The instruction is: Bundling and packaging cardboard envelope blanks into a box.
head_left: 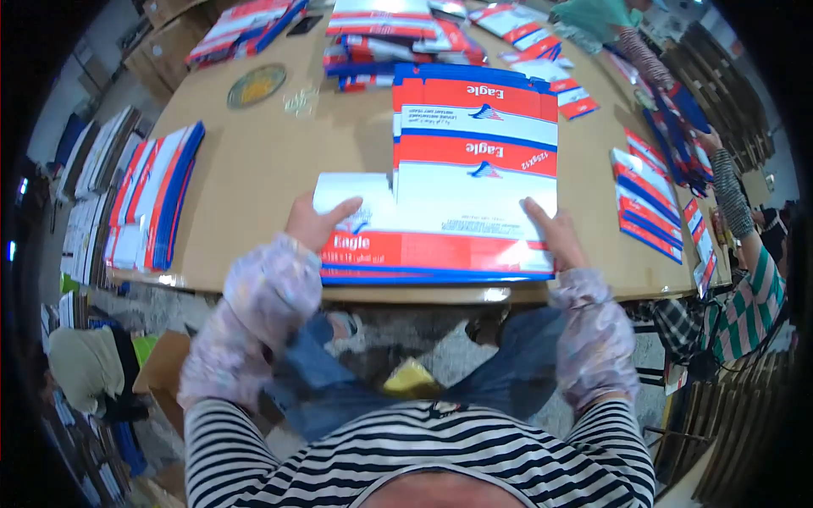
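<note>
A stack of flat, unfolded cartons (478, 199), printed red, white and blue, lies in front of me at the table's near edge. My left hand (320, 222) grips its left side, thumb on top of a white flap (373, 193) that sticks out to the left. My right hand (555, 233) holds the right edge, its thumb pressed on the upper carton. The fingers of both hands are mostly hidden at or under the cartons. The sheets lie nearly aligned, with a few edges showing at the left and far end.
More flat cartons lie on the brown table (279, 169): a left pile (157, 199), a far pile (381, 38) and a right pile (648, 203). A round dish (257, 85) sits far left. Other people work at the right, one person's hand (710, 142) near cartons.
</note>
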`<state>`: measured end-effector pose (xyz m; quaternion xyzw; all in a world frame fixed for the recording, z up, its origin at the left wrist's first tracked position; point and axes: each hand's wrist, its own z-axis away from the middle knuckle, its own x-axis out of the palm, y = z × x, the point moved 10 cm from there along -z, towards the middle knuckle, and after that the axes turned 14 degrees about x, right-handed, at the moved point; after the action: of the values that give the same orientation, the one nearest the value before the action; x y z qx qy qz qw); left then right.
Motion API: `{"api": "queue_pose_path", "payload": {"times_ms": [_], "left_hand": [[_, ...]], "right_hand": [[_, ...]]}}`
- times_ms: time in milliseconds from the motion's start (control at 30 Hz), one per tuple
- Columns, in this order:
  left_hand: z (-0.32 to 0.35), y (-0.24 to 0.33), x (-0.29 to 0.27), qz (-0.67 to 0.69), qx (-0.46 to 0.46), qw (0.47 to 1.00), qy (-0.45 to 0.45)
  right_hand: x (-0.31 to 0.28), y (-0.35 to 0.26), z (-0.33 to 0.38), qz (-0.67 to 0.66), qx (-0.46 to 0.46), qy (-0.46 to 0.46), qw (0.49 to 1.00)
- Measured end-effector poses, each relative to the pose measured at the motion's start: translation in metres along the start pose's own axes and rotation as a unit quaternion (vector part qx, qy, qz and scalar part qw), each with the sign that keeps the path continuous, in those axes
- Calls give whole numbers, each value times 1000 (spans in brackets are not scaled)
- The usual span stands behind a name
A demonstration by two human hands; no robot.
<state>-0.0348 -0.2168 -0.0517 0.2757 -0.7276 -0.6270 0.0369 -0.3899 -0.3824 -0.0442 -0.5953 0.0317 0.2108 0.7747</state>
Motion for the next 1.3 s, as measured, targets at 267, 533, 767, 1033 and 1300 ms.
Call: {"api": "queue_pose_path", "payload": {"times_ms": [267,533,767,1033,1300], "left_hand": [[-32,17,0,-485,-90,833,-251],[36,69,81,-429,240,799,-346],[13,46,72,-344,157,848,-370],[-20,26,65,-432,94,851,-282],[-25,47,45,-395,245,879,-105]], "right_hand": [[23,30,-23,67,177,-111,976],[17,-40,-7,456,-160,104,869],[123,-73,101,435,-420,-110,789],[141,-54,95,538,-377,-59,752],[140,-58,104,523,-411,-7,747]]}}
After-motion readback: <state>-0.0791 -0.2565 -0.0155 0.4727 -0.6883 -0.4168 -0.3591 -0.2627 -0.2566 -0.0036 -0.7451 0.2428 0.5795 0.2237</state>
